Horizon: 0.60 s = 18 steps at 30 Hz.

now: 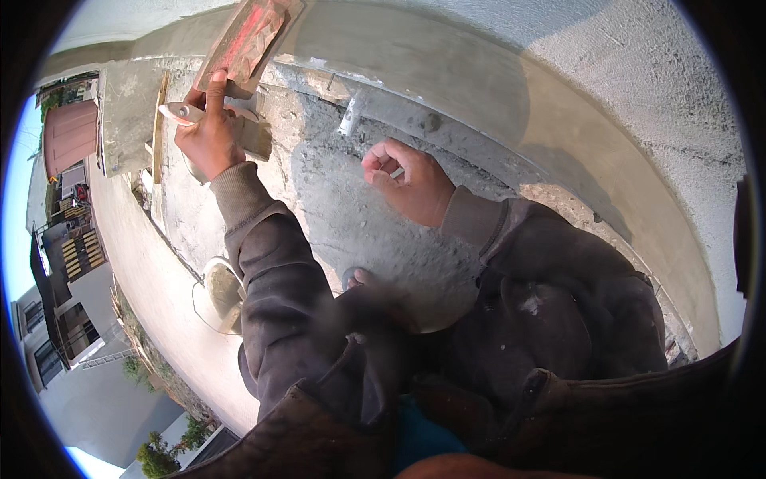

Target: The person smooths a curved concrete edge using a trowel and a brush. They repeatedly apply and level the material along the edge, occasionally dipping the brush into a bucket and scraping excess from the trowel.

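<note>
My left hand [211,140], at the upper left, is closed around two tools. A plastering float [249,44] with a worn reddish, mortar-smeared surface rises past my thumb against the smooth band of wall. Across the same palm lies a wide brush [259,137], its pale handle end poking out on the left and its bristles on the right. My right hand [411,180] hovers near the middle over the grey ground, fingers curled in to the thumb. Whether something small sits in that pinch, I cannot make out. Close to it, a short white pipe [349,117] sticks out at the wall's foot.
A mortar-stained bucket [222,289] with a wire handle stands left of my left forearm. My bare foot [361,278] is on the rough cement ledge [351,231]. Curving along the top and right is a freshly smoothed wall band [447,72]. A wooden strip [161,144] edges the ledge.
</note>
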Motion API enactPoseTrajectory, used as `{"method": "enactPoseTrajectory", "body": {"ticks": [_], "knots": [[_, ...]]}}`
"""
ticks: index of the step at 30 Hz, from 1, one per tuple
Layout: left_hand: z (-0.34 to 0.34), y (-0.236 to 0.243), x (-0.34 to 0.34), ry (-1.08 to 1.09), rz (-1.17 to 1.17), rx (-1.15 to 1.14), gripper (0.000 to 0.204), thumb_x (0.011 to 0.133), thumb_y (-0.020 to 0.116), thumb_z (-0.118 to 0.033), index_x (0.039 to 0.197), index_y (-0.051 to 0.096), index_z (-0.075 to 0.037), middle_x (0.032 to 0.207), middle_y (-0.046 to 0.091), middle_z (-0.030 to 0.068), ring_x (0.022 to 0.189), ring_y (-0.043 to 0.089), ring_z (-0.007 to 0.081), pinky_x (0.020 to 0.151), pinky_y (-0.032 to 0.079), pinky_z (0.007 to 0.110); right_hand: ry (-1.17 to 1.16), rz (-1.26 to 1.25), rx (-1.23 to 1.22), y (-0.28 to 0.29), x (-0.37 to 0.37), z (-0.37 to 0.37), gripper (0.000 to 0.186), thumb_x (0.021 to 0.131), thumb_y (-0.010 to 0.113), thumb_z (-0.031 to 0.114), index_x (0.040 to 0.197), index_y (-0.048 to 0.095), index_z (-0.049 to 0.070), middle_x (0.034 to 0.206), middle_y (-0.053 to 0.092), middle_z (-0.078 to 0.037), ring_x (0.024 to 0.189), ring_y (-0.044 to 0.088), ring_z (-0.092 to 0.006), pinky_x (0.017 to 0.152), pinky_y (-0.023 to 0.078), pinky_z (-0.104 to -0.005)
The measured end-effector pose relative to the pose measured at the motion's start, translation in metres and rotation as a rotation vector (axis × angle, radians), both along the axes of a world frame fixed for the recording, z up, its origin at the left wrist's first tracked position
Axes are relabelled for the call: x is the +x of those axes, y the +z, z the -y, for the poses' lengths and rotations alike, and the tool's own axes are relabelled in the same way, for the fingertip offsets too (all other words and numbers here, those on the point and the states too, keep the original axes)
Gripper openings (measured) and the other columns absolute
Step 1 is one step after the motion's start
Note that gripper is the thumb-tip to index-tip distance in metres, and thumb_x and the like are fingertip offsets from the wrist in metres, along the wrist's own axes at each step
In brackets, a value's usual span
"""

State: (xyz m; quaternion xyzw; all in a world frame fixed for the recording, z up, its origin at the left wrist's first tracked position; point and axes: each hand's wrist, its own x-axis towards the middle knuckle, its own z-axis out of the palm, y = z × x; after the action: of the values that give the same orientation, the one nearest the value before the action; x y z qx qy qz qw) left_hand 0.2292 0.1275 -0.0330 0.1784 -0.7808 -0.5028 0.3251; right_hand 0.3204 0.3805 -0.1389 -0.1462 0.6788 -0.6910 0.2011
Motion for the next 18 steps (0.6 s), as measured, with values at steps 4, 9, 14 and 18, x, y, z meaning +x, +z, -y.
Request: {"method": "enactPoseTrajectory", "body": {"ticks": [4, 9, 14, 18], "knots": [[-0.013, -0.009, -0.002, 0.055, 0.02, -0.014, 0.038, 0.08, 0.09, -0.023, 0.094, 0.068, 0.005, 0.079, 0.067, 0.0079, 0.058, 0.056, 0.0126, 0.053, 0.044, 0.027, -0.041, 0.094, 0.003, -0.036, 0.013, -0.034, 0.015, 0.097, 0.063, 0.013, 0.109, 0.062, 0.003, 0.1, 0.067, -0.005, 0.088, 0.065, -0.0122, 0.081, 0.053, -0.0306], [-0.012, -0.016, -0.007, 0.039, -0.026, 0.007, 0.034, 0.081, 0.089, -0.022, 0.087, 0.066, 0.002, 0.076, 0.065, 0.0083, 0.055, 0.054, 0.013, 0.051, 0.044, 0.028, -0.065, 0.172, -0.008, -0.057, 0.022, -0.053, 0.016, 0.098, 0.058, 0.009, 0.112, 0.06, 0.002, 0.099, 0.067, -0.006, 0.083, 0.062, -0.0115, 0.079, 0.052, -0.0306], [-0.019, -0.014, -0.008, 0.063, -0.017, 0.008, 0.034, 0.082, 0.088, -0.024, 0.084, 0.067, 0.001, 0.073, 0.063, 0.0073, 0.055, 0.053, 0.0125, 0.05, 0.043, 0.027, -0.072, 0.134, -0.033, -0.065, 0.021, -0.055, 0.017, 0.098, 0.056, 0.008, 0.114, 0.06, 0.002, 0.098, 0.067, -0.007, 0.082, 0.062, -0.0121, 0.078, 0.052, -0.0315], [-0.02, -0.014, -0.006, 0.08, 0.005, -0.028, 0.037, 0.082, 0.087, -0.031, 0.084, 0.07, 0.002, 0.069, 0.061, 0.0056, 0.055, 0.052, 0.0119, 0.05, 0.042, 0.027, -0.086, 0.169, -0.032, -0.06, 0.019, -0.054, 0.017, 0.095, 0.065, 0.017, 0.109, 0.064, 0.006, 0.097, 0.072, -0.009, 0.095, 0.068, -0.0213, 0.084, 0.053, -0.036]]}}
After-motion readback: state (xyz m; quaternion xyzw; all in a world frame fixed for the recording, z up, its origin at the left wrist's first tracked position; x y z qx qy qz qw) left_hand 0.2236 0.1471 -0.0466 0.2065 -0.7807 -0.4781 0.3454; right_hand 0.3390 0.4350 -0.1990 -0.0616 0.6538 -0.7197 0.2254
